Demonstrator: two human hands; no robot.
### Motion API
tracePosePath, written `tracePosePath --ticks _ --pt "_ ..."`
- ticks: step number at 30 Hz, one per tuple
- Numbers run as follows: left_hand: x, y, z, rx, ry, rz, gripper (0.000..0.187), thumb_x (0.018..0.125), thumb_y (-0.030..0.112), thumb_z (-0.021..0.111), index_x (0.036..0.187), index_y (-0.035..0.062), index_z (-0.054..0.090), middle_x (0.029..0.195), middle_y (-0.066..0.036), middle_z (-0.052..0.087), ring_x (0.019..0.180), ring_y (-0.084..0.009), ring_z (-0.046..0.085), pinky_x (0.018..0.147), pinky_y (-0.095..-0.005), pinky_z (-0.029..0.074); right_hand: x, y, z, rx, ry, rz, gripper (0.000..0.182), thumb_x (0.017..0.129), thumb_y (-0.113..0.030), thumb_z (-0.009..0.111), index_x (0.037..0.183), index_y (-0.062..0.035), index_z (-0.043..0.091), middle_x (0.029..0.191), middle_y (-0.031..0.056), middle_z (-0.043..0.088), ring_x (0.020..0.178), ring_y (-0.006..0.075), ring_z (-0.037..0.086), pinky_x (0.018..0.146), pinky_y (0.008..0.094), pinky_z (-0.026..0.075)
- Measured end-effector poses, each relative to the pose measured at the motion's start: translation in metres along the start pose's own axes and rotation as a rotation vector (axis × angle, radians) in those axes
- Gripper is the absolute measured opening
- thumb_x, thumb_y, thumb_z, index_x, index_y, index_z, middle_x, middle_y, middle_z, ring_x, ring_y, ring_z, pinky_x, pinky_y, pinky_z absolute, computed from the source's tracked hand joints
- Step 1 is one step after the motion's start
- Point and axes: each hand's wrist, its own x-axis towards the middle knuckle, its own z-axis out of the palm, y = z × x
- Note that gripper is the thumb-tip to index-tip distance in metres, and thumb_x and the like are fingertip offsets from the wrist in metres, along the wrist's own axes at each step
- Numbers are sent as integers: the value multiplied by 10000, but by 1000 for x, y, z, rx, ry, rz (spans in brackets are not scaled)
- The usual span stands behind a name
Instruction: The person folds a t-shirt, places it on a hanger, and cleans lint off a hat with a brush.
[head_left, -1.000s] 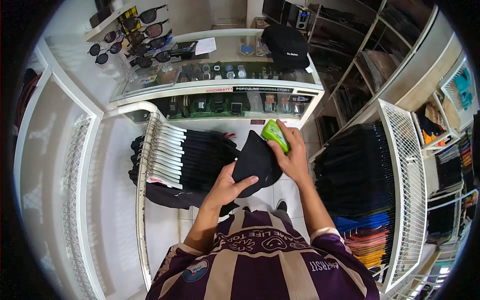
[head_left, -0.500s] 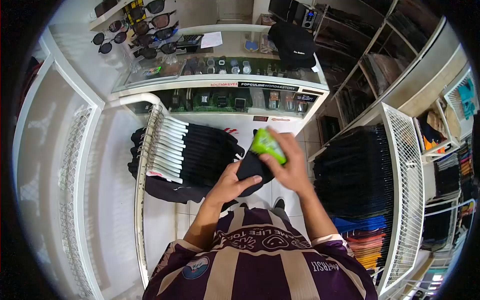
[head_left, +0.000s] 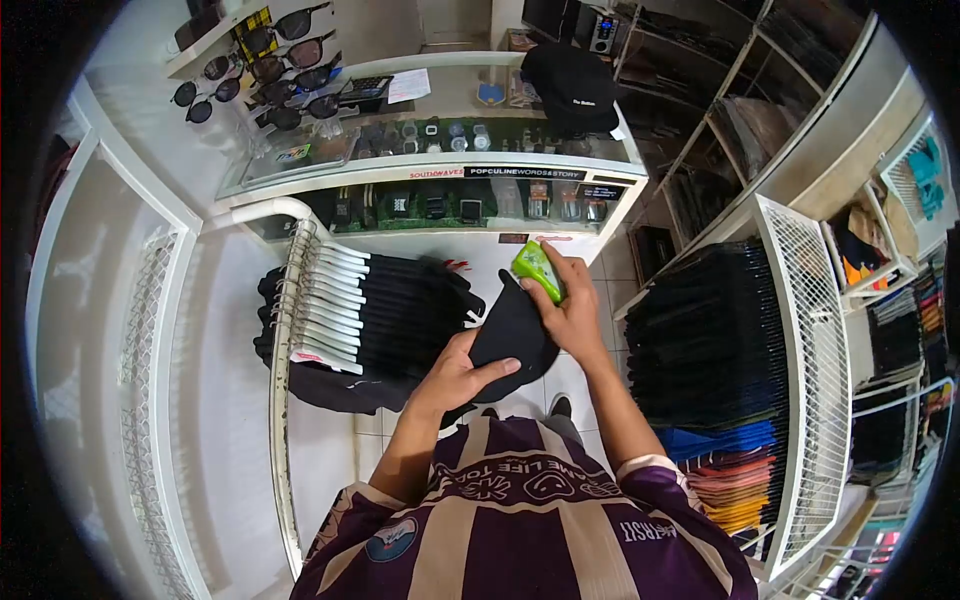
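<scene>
Head view shows your left hand (head_left: pixel 455 375) gripping the near edge of a black cap (head_left: pixel 512 335) from below, thumb on top, while your right hand (head_left: pixel 572 312) presses a green brush (head_left: pixel 537 270) to the cap's far edge, fingers wrapped round it. The cap is held in the air, in front of your chest and above the floor tiles. If you push hard with the brush, the cap could twist out of your left hand's light pinch and drop; the brush could also slip off the rim. Count: one cap in hand, one brush, a second black cap (head_left: pixel 570 88) on the glass counter (head_left: pixel 420 165), one rack of dark shirts (head_left: pixel 395 315) just to your left.
</scene>
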Motion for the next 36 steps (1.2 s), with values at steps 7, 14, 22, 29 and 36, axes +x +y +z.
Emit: tracePosePath --ticks 7,14,22,29,36 --pt "0 -4 -14 21 -8 -105 298 896 88 823 1133 -41 697 975 -26 733 838 -86 660 756 -271 558 -16 -27 -9 214 -69 -136 529 906 -123 781 1405 -25 635 1115 184 647 1027 316 653 936 370 502" --pt "2 -2 -6 -38 35 -68 306 901 50 805 1169 -45 692 1011 -44 751 904 -99 677 838 -276 563 -8 -11 -15 178 -9 -57 559 897 -134 796 1413 -15 618 1107 180 649 1025 313 651 935 372 502" --pt "2 -1 -10 94 -83 -1 329 901 50 801 1193 -47 684 1029 -57 755 911 -98 677 837 -279 557 -9 5 -10 -17 -5 34 528 932 -153 768 1419 -23 612 1112 177 654 1007 309 653 901 394 512" --pt "5 0 -12 59 -83 -97 354 892 67 816 1198 -49 680 1055 -64 758 926 -111 676 860 -299 555 -20 -12 -9 157 22 -139 542 926 -170 765 1416 -9 599 1144 203 646 1067 348 647 954 400 503" --pt "1 -10 -13 90 24 -24 335 883 91 830 1157 -46 696 992 -44 740 881 -98 674 829 -284 558 -19 -18 -20 139 92 -61 527 955 -160 727 1443 -26 578 1165 201 640 1074 347 649 959 404 502"
